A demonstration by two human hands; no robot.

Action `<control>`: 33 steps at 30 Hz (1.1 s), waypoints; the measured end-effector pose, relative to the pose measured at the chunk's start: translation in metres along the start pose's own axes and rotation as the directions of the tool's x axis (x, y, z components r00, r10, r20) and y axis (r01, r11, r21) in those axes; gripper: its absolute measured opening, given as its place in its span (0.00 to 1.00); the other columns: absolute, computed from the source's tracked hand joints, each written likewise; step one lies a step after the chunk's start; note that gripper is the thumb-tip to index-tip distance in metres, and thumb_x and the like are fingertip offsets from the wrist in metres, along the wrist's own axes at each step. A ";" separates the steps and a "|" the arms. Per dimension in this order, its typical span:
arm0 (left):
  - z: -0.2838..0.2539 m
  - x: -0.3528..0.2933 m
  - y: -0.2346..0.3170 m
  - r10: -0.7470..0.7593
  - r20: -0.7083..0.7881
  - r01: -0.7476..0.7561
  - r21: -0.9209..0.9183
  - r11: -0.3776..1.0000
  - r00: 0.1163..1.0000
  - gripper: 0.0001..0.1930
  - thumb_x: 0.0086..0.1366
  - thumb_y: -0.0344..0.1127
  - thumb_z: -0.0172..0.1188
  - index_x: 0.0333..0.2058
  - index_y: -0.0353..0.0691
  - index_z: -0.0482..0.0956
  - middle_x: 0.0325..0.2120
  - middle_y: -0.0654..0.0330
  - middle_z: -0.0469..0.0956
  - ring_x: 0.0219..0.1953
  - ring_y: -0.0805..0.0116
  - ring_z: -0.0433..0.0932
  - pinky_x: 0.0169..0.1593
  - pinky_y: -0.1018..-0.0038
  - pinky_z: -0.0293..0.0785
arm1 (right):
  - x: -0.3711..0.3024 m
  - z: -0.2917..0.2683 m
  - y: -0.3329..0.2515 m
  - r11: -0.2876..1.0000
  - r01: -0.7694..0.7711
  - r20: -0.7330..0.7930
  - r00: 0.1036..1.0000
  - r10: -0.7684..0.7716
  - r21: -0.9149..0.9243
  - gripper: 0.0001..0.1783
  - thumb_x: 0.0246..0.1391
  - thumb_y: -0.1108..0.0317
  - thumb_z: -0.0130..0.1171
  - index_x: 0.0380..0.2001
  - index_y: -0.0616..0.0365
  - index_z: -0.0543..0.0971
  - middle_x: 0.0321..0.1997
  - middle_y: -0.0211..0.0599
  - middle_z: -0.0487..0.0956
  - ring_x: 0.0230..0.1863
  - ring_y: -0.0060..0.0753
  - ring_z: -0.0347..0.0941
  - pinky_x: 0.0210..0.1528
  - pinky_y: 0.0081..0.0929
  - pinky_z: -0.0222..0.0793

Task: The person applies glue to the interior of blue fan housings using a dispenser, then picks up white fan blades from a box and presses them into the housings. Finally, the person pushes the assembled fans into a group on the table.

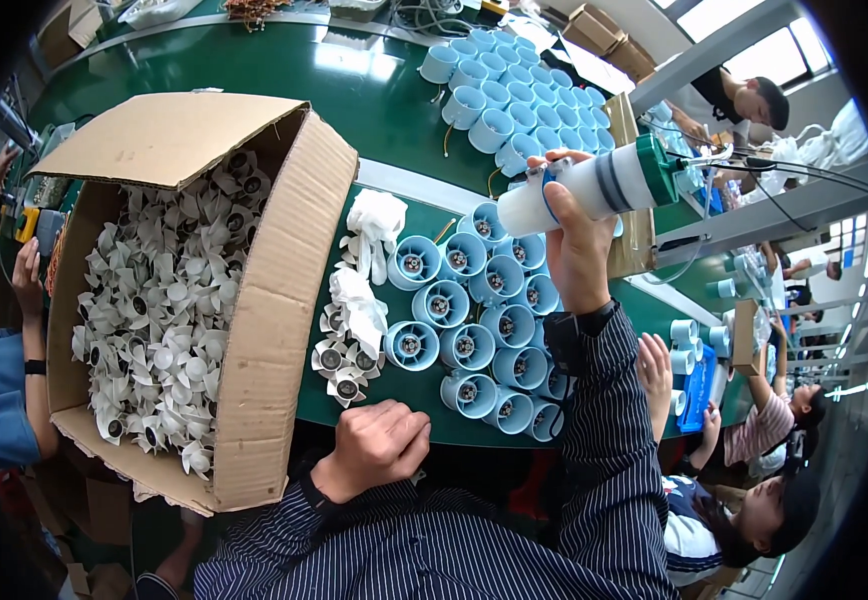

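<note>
My right hand (582,235) is raised over the right part of the table, its fingers wrapped round a large white dispensing syringe (609,183) with dark bands and a green cap. The syringe tilts, cap end up and to the right. Below it stand light-blue round housings (445,303), each with a small motor inside. At the table's front edge my left hand (382,447) is closed in a fist, and its inside is hidden. Just beyond the fist lie a few white fan blades (346,388), beside crumpled white gloves (362,310).
On the left a cardboard box (284,330) lies open, full of white fan blades. More blue housings (494,125) crowd the far side of the green table (254,60). Grey metal posts (744,205) and cables stand at right. Co-workers sit on both sides.
</note>
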State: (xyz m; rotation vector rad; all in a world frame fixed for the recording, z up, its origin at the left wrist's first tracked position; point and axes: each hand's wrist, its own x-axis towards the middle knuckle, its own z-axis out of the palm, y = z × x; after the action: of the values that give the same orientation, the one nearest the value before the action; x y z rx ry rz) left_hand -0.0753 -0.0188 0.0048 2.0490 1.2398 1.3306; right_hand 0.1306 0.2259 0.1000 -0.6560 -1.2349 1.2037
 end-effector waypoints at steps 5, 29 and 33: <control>0.000 -0.001 0.000 0.004 -0.009 -0.004 -0.008 1.000 1.000 0.05 0.54 0.23 0.69 0.30 0.37 0.83 0.18 0.60 0.77 0.19 0.62 0.80 0.22 0.68 0.73 | -0.001 0.000 -0.002 0.999 -0.030 0.003 1.000 0.030 -0.019 0.27 0.60 0.75 0.72 0.60 0.62 0.75 0.60 0.43 0.80 0.64 0.41 0.80 0.69 0.45 0.75; -0.009 -0.014 0.000 -0.005 -0.015 0.005 -0.006 1.000 1.000 0.05 0.54 0.24 0.70 0.31 0.37 0.83 0.20 0.60 0.78 0.20 0.61 0.81 0.24 0.68 0.75 | -0.044 0.073 0.010 0.993 -0.119 0.203 0.972 0.117 -0.001 0.30 0.61 0.67 0.73 0.62 0.55 0.71 0.61 0.39 0.75 0.67 0.43 0.77 0.71 0.48 0.73; -0.009 -0.014 -0.002 -0.007 -0.016 0.006 -0.010 1.000 1.000 0.05 0.54 0.24 0.70 0.31 0.37 0.84 0.20 0.60 0.78 0.21 0.61 0.81 0.24 0.68 0.75 | -0.044 0.073 0.012 0.992 -0.127 0.203 0.971 0.124 0.002 0.30 0.61 0.68 0.73 0.62 0.55 0.70 0.61 0.39 0.75 0.67 0.43 0.77 0.71 0.49 0.72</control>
State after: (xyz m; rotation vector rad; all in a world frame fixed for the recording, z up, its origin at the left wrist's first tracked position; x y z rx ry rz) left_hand -0.0860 -0.0307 0.0000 2.0296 1.2433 1.3503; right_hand 0.0627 0.1729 0.0933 -0.6192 -1.3687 1.4109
